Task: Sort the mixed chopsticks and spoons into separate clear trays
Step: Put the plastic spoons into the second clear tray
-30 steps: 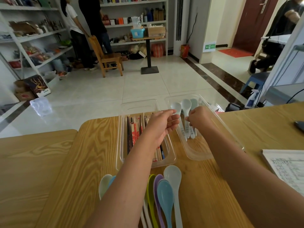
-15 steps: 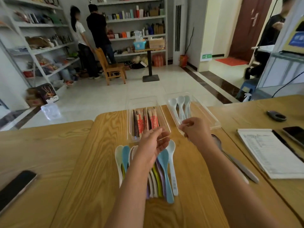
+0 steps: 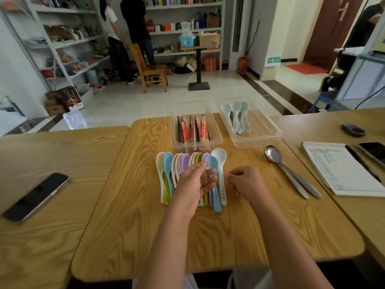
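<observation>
Our left hand [image 3: 195,184] hovers, fingers [image 3: 198,166] loosely apart, over the spoons [image 3: 168,163]; right hand [image 3: 245,182] curled, seemingly empty. A careless grab could scatter the packed row

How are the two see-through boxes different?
The chopstick tray holds wrapped chopsticks; the spoon tray holds three pale spoons. The chopstick tray is nearly filled across, while the spoon tray has much bare floor. The chopstick tray sits square to the far edge of the table; the spoon tray is turned at an angle. Both are clear plastic.
</observation>
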